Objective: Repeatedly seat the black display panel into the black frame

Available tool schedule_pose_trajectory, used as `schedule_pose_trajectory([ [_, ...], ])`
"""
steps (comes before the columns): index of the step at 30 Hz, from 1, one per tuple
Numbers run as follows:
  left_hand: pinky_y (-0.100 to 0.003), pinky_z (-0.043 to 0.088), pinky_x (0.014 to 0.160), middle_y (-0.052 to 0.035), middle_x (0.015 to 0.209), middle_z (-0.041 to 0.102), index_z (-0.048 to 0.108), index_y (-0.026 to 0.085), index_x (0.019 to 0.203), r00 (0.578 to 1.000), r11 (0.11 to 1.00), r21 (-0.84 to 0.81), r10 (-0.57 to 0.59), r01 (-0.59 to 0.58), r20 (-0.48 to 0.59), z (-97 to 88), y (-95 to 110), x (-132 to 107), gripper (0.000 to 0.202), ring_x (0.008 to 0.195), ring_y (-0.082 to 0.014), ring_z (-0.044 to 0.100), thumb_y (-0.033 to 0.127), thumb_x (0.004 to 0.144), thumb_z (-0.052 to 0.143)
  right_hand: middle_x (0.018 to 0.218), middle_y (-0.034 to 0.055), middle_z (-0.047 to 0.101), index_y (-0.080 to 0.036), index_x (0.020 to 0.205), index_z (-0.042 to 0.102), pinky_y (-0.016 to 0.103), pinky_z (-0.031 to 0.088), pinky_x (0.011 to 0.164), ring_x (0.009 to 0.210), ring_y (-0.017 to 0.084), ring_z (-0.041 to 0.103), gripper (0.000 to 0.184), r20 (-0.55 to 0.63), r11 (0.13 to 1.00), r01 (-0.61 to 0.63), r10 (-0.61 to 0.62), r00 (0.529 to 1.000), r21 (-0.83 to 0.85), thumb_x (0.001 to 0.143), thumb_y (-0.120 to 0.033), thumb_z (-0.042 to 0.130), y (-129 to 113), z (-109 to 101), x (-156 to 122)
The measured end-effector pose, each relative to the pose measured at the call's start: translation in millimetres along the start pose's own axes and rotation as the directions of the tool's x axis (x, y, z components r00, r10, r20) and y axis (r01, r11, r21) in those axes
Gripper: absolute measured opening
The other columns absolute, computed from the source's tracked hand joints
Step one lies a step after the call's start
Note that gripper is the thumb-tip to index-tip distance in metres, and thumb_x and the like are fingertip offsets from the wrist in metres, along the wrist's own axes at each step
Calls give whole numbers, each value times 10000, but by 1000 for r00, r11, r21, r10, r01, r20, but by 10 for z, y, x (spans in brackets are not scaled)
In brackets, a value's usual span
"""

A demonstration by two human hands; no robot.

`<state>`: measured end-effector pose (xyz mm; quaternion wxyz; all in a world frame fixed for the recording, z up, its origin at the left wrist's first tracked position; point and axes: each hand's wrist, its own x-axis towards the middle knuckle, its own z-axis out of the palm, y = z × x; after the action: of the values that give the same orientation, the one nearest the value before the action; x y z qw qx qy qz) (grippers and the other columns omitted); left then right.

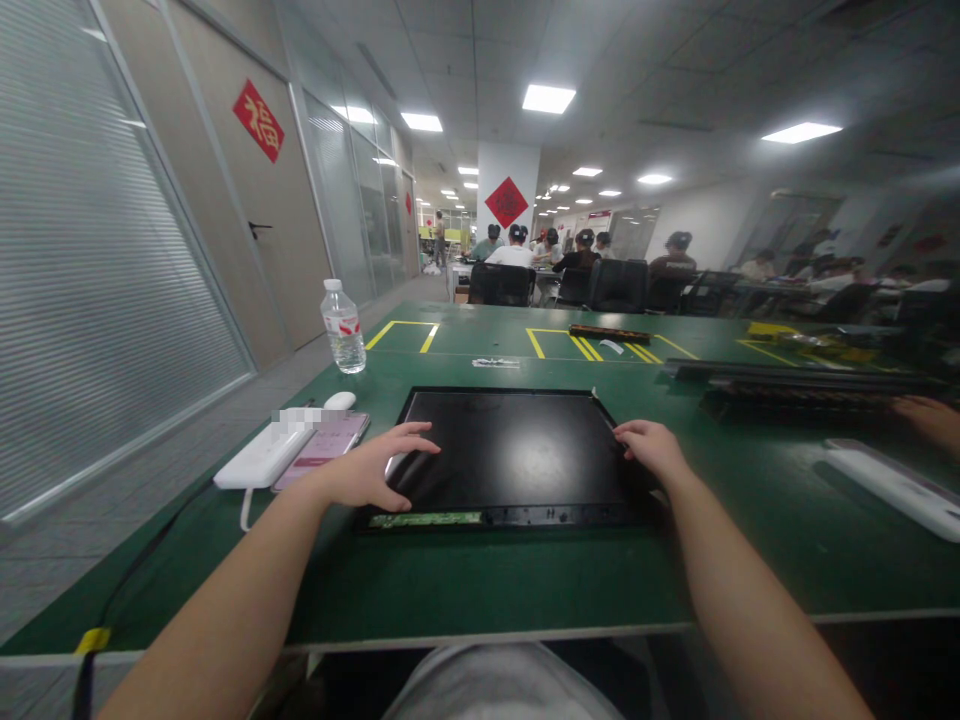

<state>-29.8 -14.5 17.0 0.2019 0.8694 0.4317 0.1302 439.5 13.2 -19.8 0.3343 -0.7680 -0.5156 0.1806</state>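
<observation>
A flat black LCD screen panel (510,450) lies on the green table in front of me, with a green circuit board (427,519) showing along its near edge at the left. My left hand (375,465) is over the panel's left edge, thumb and fingers spread apart. On the other side, my right hand (651,452) has its fingers closed at the panel's right edge; its thumb is partly hidden. The screen is dark and reflects a ceiling light.
Left of the panel are a white power bank (262,450), a phone (324,450), a white mouse (340,401) and a water bottle (343,328). Dark strips (795,390) lie to the right, near another person's hand (930,418) and a white device (896,485). Yellow tape marks the far tabletop.
</observation>
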Motion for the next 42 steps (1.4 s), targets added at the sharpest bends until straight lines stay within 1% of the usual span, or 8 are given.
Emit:
schedule_pose_trajectory([
  [6, -450, 345, 1146, -90, 1586, 366, 606, 296, 1328, 999, 999, -14, -37, 36, -5, 32, -85, 14, 701, 1425, -336, 386, 406, 661, 793, 521, 0, 636, -198, 907, 765, 246, 446, 637, 590, 164, 654, 202, 11, 999, 14, -13, 1000, -31, 793, -217, 599, 35, 7, 31],
  [9, -445, 375, 1129, -123, 1497, 487, 638, 235, 1286, 990, 995, -3, -99, 99, -103, 93, -179, 78, 562, 1364, -323, 472, 481, 781, 657, 533, 1, 644, -198, 899, 762, 248, 450, 642, 583, 163, 654, 196, 8, 999, 20, -20, 1000, -27, 788, -212, 600, 37, 10, 27],
  [12, -457, 386, 1122, -146, 1366, 605, 672, 178, 1230, 958, 986, 55, -141, 160, -250, 165, -262, 164, 460, 1287, -323, 544, 367, 829, 550, 537, 4, 647, -194, 878, 761, 248, 454, 638, 568, 162, 650, 182, -1, 1000, 26, -26, 1000, -10, 780, -201, 608, 35, 14, 20],
  [15, -458, 408, 1105, -145, 1316, 647, 697, 153, 1200, 936, 970, 125, -162, 210, -314, 220, -307, 227, 469, 1248, -318, 576, 189, 795, 462, 539, 7, 649, -191, 881, 764, 251, 457, 642, 570, 164, 650, 188, -3, 999, 36, -36, 999, -15, 777, -202, 608, 32, 14, 21],
  [21, -381, 413, 1096, -151, 1316, 654, 677, 86, 1244, 947, 956, 185, -173, 227, -270, 272, -328, 273, 586, 1246, -269, 585, 30, 745, 374, 559, 6, 657, -180, 931, 766, 246, 446, 657, 591, 159, 656, 236, 19, 997, 27, -26, 999, -73, 795, -206, 575, 30, 11, 34],
  [28, -379, 403, 1101, -144, 1342, 641, 670, 104, 1270, 930, 953, 157, -200, 258, -309, 321, -323, 282, 627, 1255, -272, 579, -7, 722, 387, 546, 8, 645, -181, 954, 768, 249, 445, 657, 588, 164, 652, 256, 21, 996, 33, -31, 999, -82, 800, -204, 565, 27, 9, 24],
  [37, -351, 431, 1057, -83, 1238, 707, 727, 183, 1126, 902, 962, -14, -260, 273, -345, 287, -315, 296, 587, 1195, -253, 617, -1, 663, 417, 544, 13, 644, -172, 953, 774, 244, 445, 648, 588, 162, 648, 267, 13, 996, 30, -29, 999, -81, 786, -195, 567, -9, -2, 3],
  [42, -348, 486, 907, -59, 1064, 730, 696, 201, 990, 893, 949, -52, -311, 312, -326, 244, -298, 286, 485, 1026, -250, 658, -12, 662, 411, 557, 13, 654, -173, 929, 770, 240, 449, 641, 572, 155, 647, 255, 15, 996, 45, -44, 999, -72, 777, -195, 566, -3, 7, 7],
])
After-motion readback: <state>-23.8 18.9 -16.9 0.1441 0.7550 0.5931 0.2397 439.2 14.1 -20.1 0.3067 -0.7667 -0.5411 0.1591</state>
